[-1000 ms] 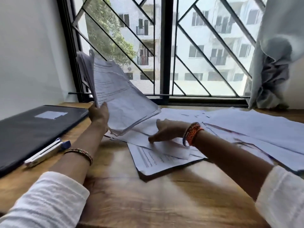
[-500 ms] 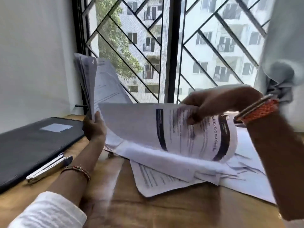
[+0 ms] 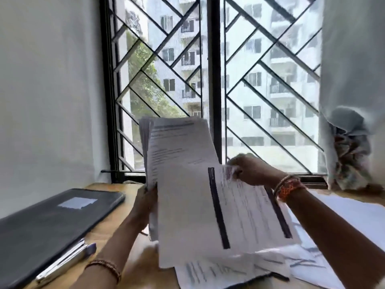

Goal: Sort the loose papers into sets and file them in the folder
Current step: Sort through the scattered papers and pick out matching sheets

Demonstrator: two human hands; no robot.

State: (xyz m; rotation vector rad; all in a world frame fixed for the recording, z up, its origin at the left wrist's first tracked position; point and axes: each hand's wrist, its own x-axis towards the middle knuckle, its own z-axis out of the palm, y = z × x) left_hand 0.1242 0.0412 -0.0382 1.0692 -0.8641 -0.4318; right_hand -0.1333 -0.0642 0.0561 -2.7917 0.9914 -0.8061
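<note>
White sheet [image 3: 198, 215] pinched by right hand [image 3: 248, 170]; left hand [image 3: 145, 202] grips stack [image 3: 177, 142].

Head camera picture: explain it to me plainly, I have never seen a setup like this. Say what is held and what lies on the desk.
There is no machine here. A camera worn on a person's head looks down at their two bare hands. The left hand holds an upright stack of papers. The right hand pinches a single printed sheet with dark bars, lifted beside that stack. On the wooden desk lie more loose papers, a closed dark folder at the left and a pen beside it. Behind is a barred window.
</note>
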